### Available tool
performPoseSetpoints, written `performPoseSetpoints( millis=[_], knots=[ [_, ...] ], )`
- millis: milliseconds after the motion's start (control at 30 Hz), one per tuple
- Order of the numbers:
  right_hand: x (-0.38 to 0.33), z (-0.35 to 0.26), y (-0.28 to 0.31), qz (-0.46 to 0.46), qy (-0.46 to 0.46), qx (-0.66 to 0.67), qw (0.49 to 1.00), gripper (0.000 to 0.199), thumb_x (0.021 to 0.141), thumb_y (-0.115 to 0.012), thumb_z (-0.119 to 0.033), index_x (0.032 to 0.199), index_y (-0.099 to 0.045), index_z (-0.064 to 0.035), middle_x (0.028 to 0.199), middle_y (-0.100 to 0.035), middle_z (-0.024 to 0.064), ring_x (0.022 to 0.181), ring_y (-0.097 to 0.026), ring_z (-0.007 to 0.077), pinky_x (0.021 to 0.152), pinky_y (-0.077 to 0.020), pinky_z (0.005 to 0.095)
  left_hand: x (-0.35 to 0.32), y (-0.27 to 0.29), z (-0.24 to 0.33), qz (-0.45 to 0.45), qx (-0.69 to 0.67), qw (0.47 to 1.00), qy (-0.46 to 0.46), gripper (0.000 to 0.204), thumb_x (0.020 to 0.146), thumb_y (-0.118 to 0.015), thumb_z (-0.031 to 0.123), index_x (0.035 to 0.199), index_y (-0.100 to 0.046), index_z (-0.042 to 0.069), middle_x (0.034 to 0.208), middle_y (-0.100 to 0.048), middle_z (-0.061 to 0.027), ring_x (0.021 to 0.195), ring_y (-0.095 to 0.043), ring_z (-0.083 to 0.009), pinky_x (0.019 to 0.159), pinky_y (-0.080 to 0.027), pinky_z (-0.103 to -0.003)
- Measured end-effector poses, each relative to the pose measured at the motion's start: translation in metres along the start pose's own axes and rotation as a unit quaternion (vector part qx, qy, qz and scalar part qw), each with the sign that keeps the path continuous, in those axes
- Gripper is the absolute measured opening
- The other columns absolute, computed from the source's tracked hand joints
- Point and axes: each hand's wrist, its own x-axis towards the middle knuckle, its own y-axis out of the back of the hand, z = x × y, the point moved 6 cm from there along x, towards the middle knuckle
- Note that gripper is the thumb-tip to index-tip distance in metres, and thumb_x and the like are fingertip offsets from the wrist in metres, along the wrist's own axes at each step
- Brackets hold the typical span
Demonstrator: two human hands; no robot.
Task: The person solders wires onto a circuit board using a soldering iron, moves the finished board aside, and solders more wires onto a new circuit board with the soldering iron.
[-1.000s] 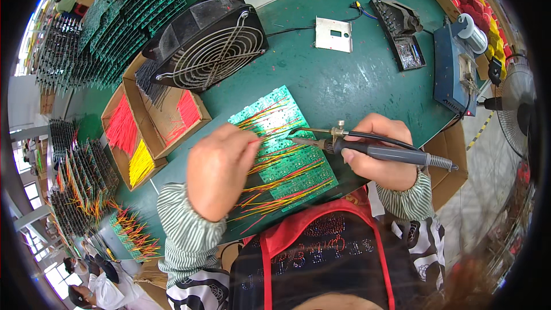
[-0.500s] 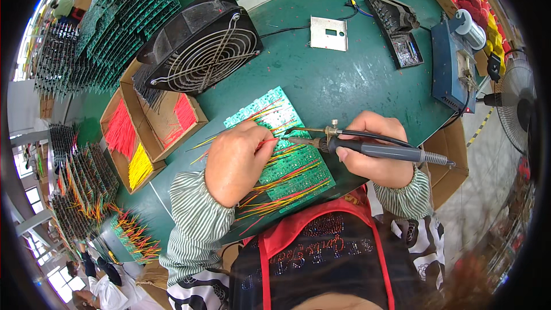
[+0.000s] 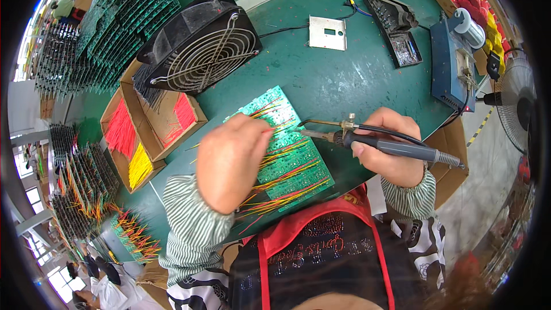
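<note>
A green circuit board panel [image 3: 313, 163] lies on the table in front of me, with rows of red and yellow wires [image 3: 290, 195] running across it. My left hand [image 3: 229, 161] is over the panel's left side, thumb and fingers pinched on a thin red wire [image 3: 271, 131], most of which my fingers hide. My right hand [image 3: 393, 146] is closed round the grey handle of a soldering iron [image 3: 384, 144]. A thin solder feed tube [image 3: 327, 122] is clamped along the iron. The iron's tip points left, close to my left fingertips, over the panel's upper part.
A black fan [image 3: 206, 46] stands at the upper left beside a cardboard box [image 3: 172, 152] of red and yellow wires. Racked boards [image 3: 129, 17] stand farther left. A blue soldering station [image 3: 450, 69] with a solder spool [image 3: 470, 31] sits at right, near a black tray [image 3: 396, 34].
My right hand has drawn the soldering iron a little to the right, its tip now farther from my left fingers. My left hand has shifted slightly left and remains pinched.
</note>
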Motion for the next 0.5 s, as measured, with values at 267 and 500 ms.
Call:
performPoseSetpoints(
  millis=[267, 500],
  knots=[
    [0.002, 0.000, 0.003, -0.013, -0.006, -0.023, 1.000, 0.018, 0.071, -0.071, -0.008, 0.080, -0.058, 0.0002, 0.066, -0.065, 0.0047, 0.060, -0.061, 0.0084, 0.054, -0.0467, 0.0230, 0.006, -0.034, -0.007, -0.066, -0.065, 0.996, 0.004, 0.010, 0.078, -0.070, 0.010, 0.081, -0.065, 0.002, 0.072, -0.060, -0.0101, 0.060, -0.058, -0.0227, 0.055, -0.045, -0.032],
    [0.005, 0.003, 0.000, -0.020, -0.021, -0.015, 0.999, 0.018, 0.071, -0.071, -0.008, 0.080, -0.058, 0.0003, 0.065, -0.063, 0.0041, 0.059, -0.060, 0.0085, 0.053, -0.0457, 0.0230, 0.009, -0.036, -0.007, -0.079, -0.071, 0.994, 0.005, 0.009, 0.078, -0.069, 0.009, 0.080, -0.065, 0.001, 0.071, -0.059, -0.0100, 0.059, -0.057, -0.0224, 0.055, -0.045, -0.033]
  ],
)
